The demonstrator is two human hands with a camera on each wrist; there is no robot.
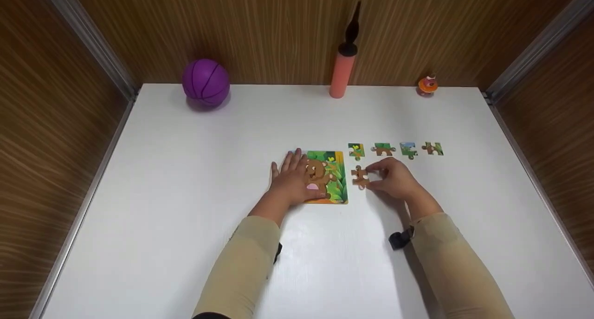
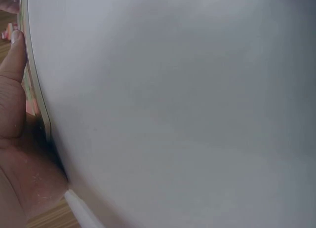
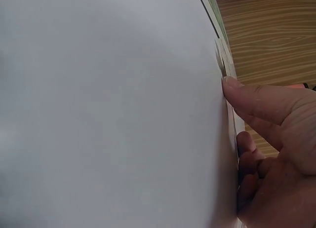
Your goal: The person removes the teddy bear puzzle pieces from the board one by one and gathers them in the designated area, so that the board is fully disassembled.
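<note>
A square jigsaw puzzle (image 1: 338, 184) with a brown bear on green leaves lies on the white table in the head view. My left hand (image 1: 290, 183) rests on its left part with fingers spread and straight, hiding that side. Just right of the puzzle, apart from it, is a brown puzzle piece (image 1: 359, 177). My right hand (image 1: 393, 179) pinches this piece at its right side, between thumb and fingers. In the right wrist view the thumb (image 3: 256, 97) is low at the table's surface. The left wrist view shows the left thumb (image 2: 15, 57) along the puzzle's edge.
Several loose puzzle pieces lie in a row above my right hand, among them a green one (image 1: 356, 150) and a brown-and-green one (image 1: 383, 149). Along the back stand a purple ball (image 1: 206, 83), a pink hand pump (image 1: 342, 75) and a small orange toy (image 1: 428, 85). Wood-grain panels (image 1: 278, 31) enclose the table.
</note>
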